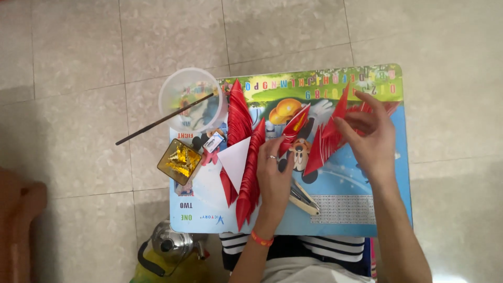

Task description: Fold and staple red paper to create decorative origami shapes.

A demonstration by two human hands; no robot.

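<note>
- Hands work over a small table (pixel 367 209) with a colourful cartoon top, standing on a tiled floor (pixel 78 63).
- The left hand (pixel 273 170), a ring on one finger and an orange band at the wrist, lies on the tabletop; its grip is closed, fingertips pinching the lower end of a folded red paper piece (pixel 293 131).
- The right hand (pixel 374 139) has fingers curled round a red pleated paper fan (pixel 327 144), gripping it near the upper edge.
- A stack of red folded cones (pixel 243 147) lies just left of the left hand, a white paper triangle (pixel 234 160) resting on it.
- A stapler (pixel 304 199) lies near the left wrist.
- At the table's left corner sits a clear plastic tub (pixel 191 99) with a thin dark stick (pixel 162 120) across it, and beside it a small box of gold foil (pixel 179 161).
</note>
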